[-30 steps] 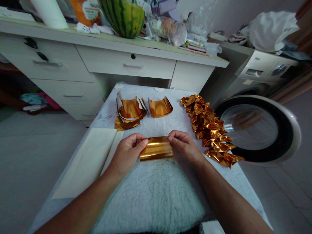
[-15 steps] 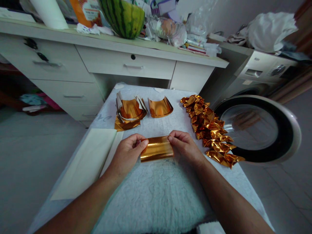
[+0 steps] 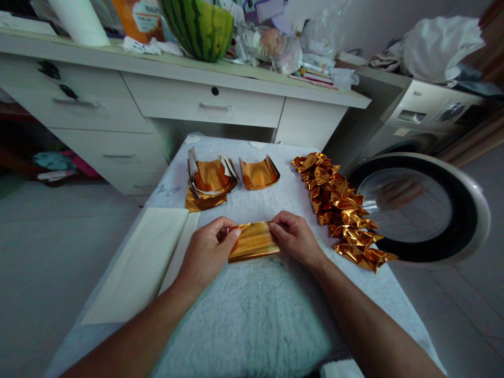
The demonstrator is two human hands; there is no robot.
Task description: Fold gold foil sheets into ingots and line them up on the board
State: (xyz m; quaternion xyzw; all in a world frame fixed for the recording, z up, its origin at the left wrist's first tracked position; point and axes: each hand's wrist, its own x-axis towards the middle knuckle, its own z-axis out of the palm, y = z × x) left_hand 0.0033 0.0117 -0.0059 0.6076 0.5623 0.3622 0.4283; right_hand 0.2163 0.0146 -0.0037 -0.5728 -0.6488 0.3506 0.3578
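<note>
Between my two hands lies a rolled-over sheet of gold foil paper [image 3: 255, 242], its shiny side up. My left hand [image 3: 210, 249] pinches its left end with thumb and fingers. At the upper right corner, my right hand [image 3: 295, 236] pinches the same sheet. Beyond them, a stack of curved gold foil sheets [image 3: 210, 178] with pale backs sits at the far left, and a smaller curved foil sheet stack [image 3: 260, 174] is beside it. A long row of folded gold foil pieces [image 3: 334, 202] runs along the right side.
A pale cloth [image 3: 244, 310] covers the table. Cream paper sheets [image 3: 137, 262] lie along its left side. Behind stands a white drawer desk [image 3: 205, 107] bearing a cut watermelon [image 3: 199, 29] and plastic bags. An open washing machine door [image 3: 419, 207] juts close to the table's right edge.
The gold sheet looks flatter than before, its rounded upper surface pressed down. My hands keep their pinch at both ends and have barely shifted.
</note>
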